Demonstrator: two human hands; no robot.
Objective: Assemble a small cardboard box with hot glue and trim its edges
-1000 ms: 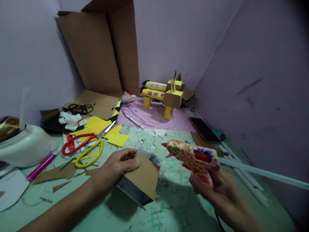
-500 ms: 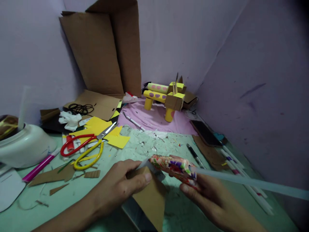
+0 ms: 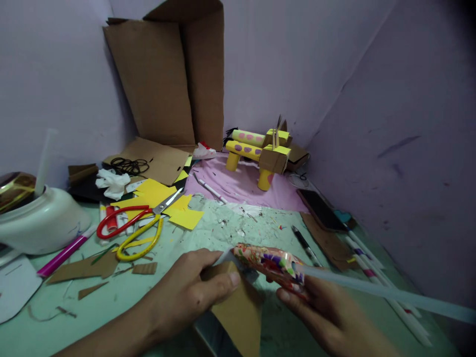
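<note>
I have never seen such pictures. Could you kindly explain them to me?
No machine is here, only a person's two bare hands. The camera is worn on the person's head and looks forward and down. The left hand holds a cardboard piece; the right hand holds a flower-patterned glue gun, its nose close to that piece. On the green table lie scissors, yellow paper and a magenta marker; farther back, yellow figures stand on a pink cloth.

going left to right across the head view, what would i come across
White pot → red-and-yellow scissors → left hand → patterned glue gun → dark phone → white sticks
</note>
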